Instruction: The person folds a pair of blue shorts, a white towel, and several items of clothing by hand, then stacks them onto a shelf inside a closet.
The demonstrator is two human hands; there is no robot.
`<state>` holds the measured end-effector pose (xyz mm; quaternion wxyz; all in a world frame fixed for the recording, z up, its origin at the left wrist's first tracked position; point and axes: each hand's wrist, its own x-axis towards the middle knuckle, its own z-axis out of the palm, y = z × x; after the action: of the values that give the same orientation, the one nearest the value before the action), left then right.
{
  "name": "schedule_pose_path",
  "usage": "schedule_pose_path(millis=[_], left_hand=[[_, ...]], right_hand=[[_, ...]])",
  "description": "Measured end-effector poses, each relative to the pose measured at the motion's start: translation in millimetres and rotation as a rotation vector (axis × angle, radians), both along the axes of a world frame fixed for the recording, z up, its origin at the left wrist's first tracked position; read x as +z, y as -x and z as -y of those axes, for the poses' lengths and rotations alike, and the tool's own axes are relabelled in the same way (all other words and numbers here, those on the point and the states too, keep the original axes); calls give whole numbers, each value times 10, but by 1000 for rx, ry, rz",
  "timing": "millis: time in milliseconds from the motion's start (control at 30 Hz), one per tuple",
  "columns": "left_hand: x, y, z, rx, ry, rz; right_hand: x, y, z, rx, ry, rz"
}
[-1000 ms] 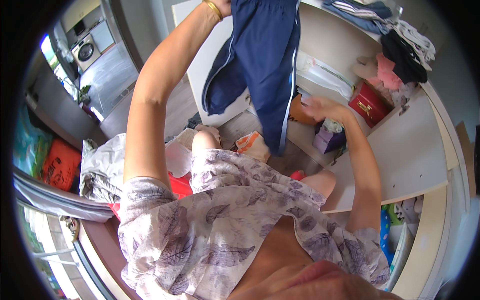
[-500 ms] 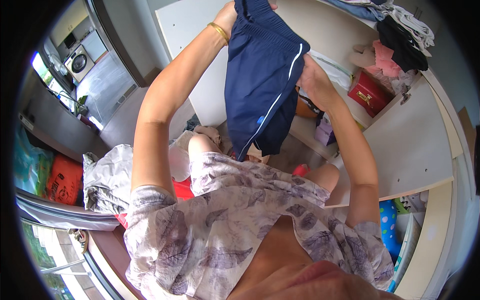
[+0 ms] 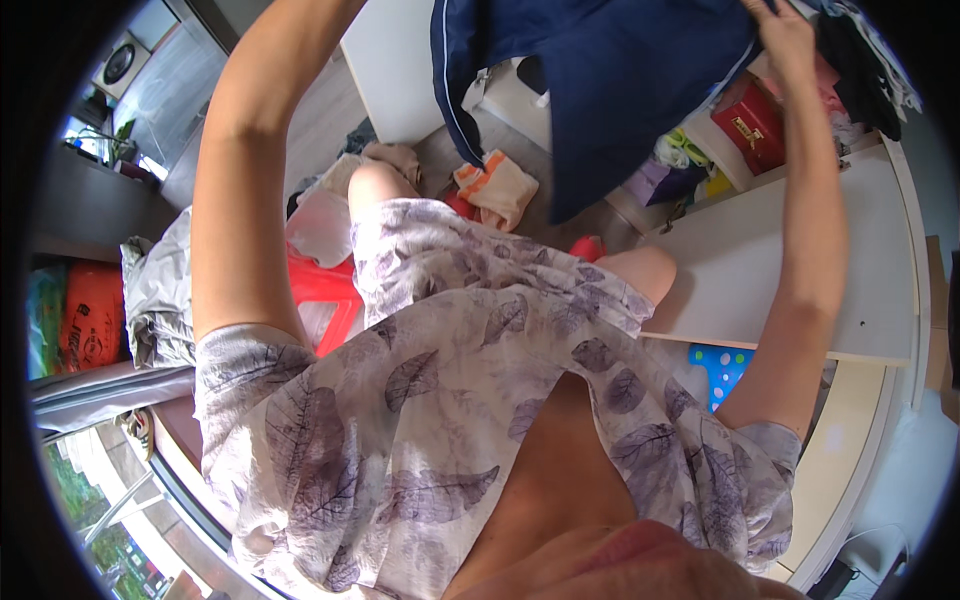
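A pair of navy blue shorts (image 3: pixel 640 100) with white side piping hangs spread out at the top of the view, legs downward. My right hand (image 3: pixel 785 42) is closed on the shorts' upper right edge. My left arm is raised and leaves the picture at the top, so that hand is out of sight. The shorts' upper part and left corner are also cut off by the picture's edge. Below the shorts, a cream cloth with orange stripes (image 3: pixel 500 188) lies beside my knees.
An open white cabinet at right holds a red box (image 3: pixel 748 125), purple and green items, and dark clothes (image 3: pixel 860 80) above. Its white door (image 3: pixel 780 260) juts out near my right arm. A red plastic stool (image 3: pixel 330 300) and grey fabric (image 3: pixel 165 290) are at left.
The shorts have gone from hanging bunched in the middle to spread wide, higher and further right. My hands have moved apart and up, taking the left one out of view.
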<state>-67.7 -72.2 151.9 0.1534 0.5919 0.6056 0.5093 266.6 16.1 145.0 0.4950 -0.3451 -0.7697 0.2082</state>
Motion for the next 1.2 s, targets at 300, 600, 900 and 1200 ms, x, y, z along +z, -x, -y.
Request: schedule_pose_path(millis=[300, 600, 900, 1200], left_hand=[[128, 206, 50, -420, 57, -104], [132, 166, -11, -516, 6, 66], [24, 339, -259, -93, -137, -176], [-195, 379, -480, -14, -51, -306]], right_hand=[[445, 103, 151, -216, -135, 325], [460, -270, -838, -213, -96, 457], [348, -199, -981, -256, -143, 426], [303, -268, -1011, -19, 11, 433]])
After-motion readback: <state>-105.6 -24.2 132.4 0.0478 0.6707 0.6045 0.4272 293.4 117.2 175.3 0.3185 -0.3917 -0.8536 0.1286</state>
